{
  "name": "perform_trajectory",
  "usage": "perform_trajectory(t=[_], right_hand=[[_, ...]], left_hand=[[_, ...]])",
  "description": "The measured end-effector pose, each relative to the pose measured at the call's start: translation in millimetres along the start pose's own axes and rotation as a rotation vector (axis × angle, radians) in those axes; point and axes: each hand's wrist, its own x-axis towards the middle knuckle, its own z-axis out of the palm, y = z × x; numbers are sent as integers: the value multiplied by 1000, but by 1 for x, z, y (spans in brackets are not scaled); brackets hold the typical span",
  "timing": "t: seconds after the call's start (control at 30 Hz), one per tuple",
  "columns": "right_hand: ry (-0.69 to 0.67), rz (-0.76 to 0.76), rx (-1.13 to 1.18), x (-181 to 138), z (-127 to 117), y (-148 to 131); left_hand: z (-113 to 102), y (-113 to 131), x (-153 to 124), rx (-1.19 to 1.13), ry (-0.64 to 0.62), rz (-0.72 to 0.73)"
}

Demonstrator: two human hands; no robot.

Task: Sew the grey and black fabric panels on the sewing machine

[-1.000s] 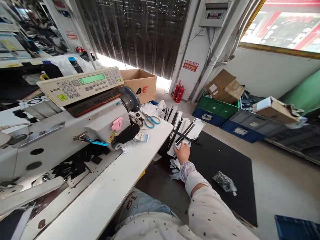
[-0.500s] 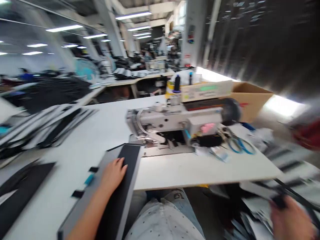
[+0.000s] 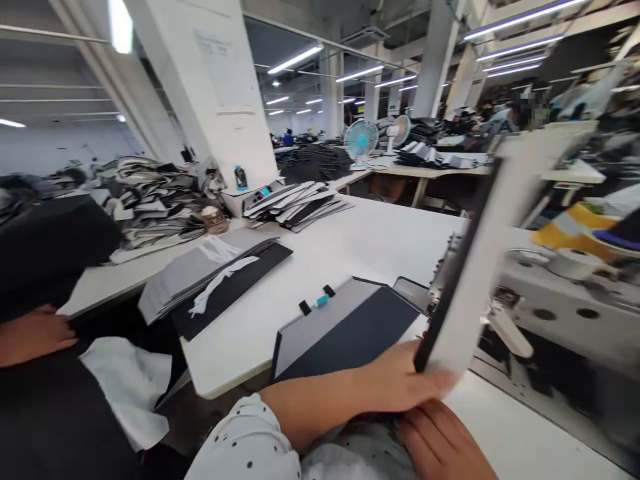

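Strip (image 3: 470, 287), long, white, black-edged

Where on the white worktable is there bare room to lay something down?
The widest bare patch of the white worktable lies between the strip pile and sewing machine, beyond the grey-black panel. A narrower one separates that panel from the black piece. Another lies between the right hand and machine. It is crowded where the left hand holds a blurred strip.
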Motion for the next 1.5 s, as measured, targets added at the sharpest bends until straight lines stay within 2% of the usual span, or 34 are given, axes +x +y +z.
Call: perform_trajectory(t=[0.07, 0.1, 0.17, 0.23, 0.3, 0.4, 0.47, 0.53, 0.6, 0.7, 0.77, 0.83, 0.9, 1.0, 1.17, 1.23, 1.37, 1.5], right_hand=[[-2, -73, 25, 27, 18, -9], [22, -78, 38, 36, 24, -11], [79, -54, 56, 46, 35, -5], [111, 28, 37, 51, 48, 10], [76, 160, -1, 53, 65, 28], [-90, 303, -12, 52, 94, 41], [-173, 376, 8, 51, 109, 41], [-195, 432, 24, 53, 118, 38], [-200, 491, 26, 56, 120, 35], [-239, 529, 61, 61, 114, 34], [-270, 534, 97, 62, 108, 36], [-286, 539, 128, 61, 103, 39], [-268, 535, 150, 60, 100, 41], [-210, 538, 162, 57, 98, 39], [-245, 676, 145, 50, 90, 32], [-231, 632, 141, 44, 87, 28], [-162, 452, 87, 33, 87, 21], [-197, 406, 90, 28, 92, 24]], left_hand=[[-14, -24, -4, -81, 303, -62], [-22, -37, -7, -149, 414, -86], [-41, -59, -15, -319, 496, -152], [-57, -75, -29, -437, 418, -256], [-69, -82, -44, -376, 239, -401], [-85, -88, -53, 44, -21, -565], [-96, -94, -38, 407, -91, -529], [-103, -104, -2, 697, -89, -403], [-101, -116, 50, 861, -55, -241], [-80, -136, 131, 958, 44, -25], [-65, -149, 171, 980, 82, 34], [-56, -159, 195, 975, 75, 32], [-54, -167, 204, 959, 82, 20], [-55, -173, 202, 922, 124, 13], [-52, -170, 196, 918, 144, -41], [-48, -167, 196, 936, 153, -48], [-41, -163, 193, 977, 207, -66], [-34, -160, 190, 1005, 241, -99]])
